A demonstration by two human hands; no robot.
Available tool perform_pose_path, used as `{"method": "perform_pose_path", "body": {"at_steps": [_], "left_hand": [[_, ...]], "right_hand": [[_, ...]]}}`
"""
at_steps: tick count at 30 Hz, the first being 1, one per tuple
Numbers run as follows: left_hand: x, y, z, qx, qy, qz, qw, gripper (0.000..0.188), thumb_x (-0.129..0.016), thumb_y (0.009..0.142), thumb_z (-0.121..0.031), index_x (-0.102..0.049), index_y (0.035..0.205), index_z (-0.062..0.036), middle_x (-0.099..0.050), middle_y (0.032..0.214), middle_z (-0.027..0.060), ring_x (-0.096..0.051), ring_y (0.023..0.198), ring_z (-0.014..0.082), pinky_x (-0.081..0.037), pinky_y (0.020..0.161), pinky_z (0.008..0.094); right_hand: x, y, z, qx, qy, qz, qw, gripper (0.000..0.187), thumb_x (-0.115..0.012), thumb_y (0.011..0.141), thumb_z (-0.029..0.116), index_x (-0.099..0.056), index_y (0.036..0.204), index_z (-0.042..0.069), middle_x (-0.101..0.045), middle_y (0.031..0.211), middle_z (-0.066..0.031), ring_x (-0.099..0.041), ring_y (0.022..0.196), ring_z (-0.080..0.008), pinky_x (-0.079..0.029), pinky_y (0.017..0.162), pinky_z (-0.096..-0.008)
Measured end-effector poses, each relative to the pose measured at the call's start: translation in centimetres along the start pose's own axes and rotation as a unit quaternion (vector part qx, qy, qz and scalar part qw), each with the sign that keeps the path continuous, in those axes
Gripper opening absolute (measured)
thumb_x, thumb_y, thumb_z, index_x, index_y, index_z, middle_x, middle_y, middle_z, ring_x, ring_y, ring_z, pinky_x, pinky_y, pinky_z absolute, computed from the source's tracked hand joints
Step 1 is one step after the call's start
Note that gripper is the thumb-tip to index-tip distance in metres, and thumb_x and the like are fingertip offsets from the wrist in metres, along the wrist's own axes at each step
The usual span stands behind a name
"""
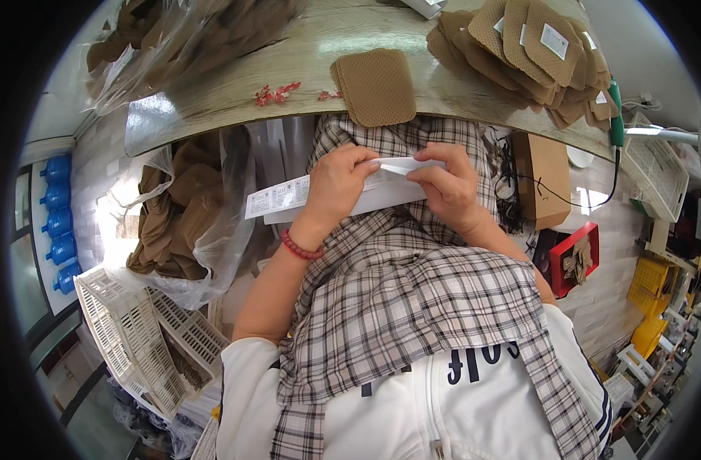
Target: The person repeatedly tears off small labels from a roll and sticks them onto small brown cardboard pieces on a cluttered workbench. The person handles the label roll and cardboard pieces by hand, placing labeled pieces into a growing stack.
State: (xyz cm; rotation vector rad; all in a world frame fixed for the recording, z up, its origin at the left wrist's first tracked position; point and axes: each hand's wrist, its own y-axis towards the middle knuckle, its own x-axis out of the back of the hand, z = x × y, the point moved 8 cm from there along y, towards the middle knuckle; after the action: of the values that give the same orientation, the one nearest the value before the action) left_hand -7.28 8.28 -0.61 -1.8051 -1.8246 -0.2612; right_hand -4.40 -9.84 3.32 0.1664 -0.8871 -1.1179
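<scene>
Over my lap I hold a long white strip of printed labels [277,198], with white backing paper [385,198] below it. My left hand [335,182], a red bead bracelet at its wrist, is closed on the strip's middle. The fingers of my right hand [451,185] pinch its right part, where a white edge looks bent up. Just beyond my hands, a small stack of brown mesh pads [377,86] rests at the table's near edge, and its front overhangs my plaid apron [412,307].
A heap of brown pads [511,46], some bearing white labels, covers the table's right [304,69]. Red scraps [276,93] lie left of the stack. Plastic bags of brown pieces [189,199] stand at left, near white crates [128,337]. A green-handled tool [616,115] hangs at the right edge.
</scene>
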Motion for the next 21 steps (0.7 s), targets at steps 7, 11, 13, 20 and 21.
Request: {"method": "perform_pose_path", "body": {"at_steps": [7,11,13,20,21], "left_hand": [[1.4,-0.2,-0.7,0.022,0.036,0.015,0.999,0.012,-0.068,0.086,-0.009,-0.069,0.094,0.0011,-0.068,0.089,0.0078,-0.063,0.082,0.0203,-0.048,0.074,0.0335],[2.7,-0.6,-4.8,-0.110,0.168,-0.046,0.979,0.005,-0.065,0.086,-0.005,-0.063,0.087,-0.0002,-0.064,0.117,0.0139,-0.057,0.112,0.0332,-0.045,0.094,0.0424],[2.9,-0.6,-7.0,-0.212,0.196,-0.092,0.953,0.004,-0.064,0.085,-0.003,-0.062,0.086,0.0000,-0.059,0.129,0.0174,-0.053,0.125,0.0366,-0.042,0.102,0.0453],[2.2,1.7,-4.8,-0.192,0.193,-0.036,0.961,0.006,-0.060,0.087,-0.002,-0.058,0.089,0.0027,-0.052,0.141,0.0248,-0.042,0.138,0.0421,-0.035,0.113,0.0502],[2.3,1.9,-4.8,-0.192,0.194,-0.038,0.961,0.006,-0.060,0.087,-0.002,-0.058,0.089,0.0029,-0.052,0.140,0.0252,-0.043,0.137,0.0423,-0.035,0.113,0.0501]], "right_hand": [[1.8,0.7,-1.3,-0.219,0.378,-0.002,0.899,0.008,-0.072,0.085,0.001,-0.066,0.090,0.004,-0.060,0.109,-0.0076,-0.058,0.099,-0.0178,-0.051,0.085,-0.0314],[0.2,3.8,-7.3,-0.408,0.409,-0.017,0.816,0.007,-0.067,0.095,0.008,-0.064,0.095,0.003,-0.062,0.093,-0.0025,-0.057,0.085,-0.0081,-0.047,0.080,-0.0226],[-1.3,6.0,-9.0,-0.409,0.389,0.006,0.825,0.007,-0.066,0.096,0.009,-0.064,0.095,0.003,-0.061,0.086,-0.0003,-0.056,0.080,-0.0072,-0.047,0.076,-0.0222],[-6.2,8.9,-11.8,-0.411,0.264,0.061,0.870,0.009,-0.068,0.093,0.009,-0.064,0.093,0.001,-0.062,0.077,-0.0006,-0.055,0.068,-0.0077,-0.046,0.061,-0.0237],[-6.5,8.9,-12.0,-0.414,0.245,0.068,0.874,0.009,-0.068,0.092,0.009,-0.064,0.092,0.001,-0.062,0.076,-0.0011,-0.056,0.067,-0.0080,-0.046,0.060,-0.0240]]}}
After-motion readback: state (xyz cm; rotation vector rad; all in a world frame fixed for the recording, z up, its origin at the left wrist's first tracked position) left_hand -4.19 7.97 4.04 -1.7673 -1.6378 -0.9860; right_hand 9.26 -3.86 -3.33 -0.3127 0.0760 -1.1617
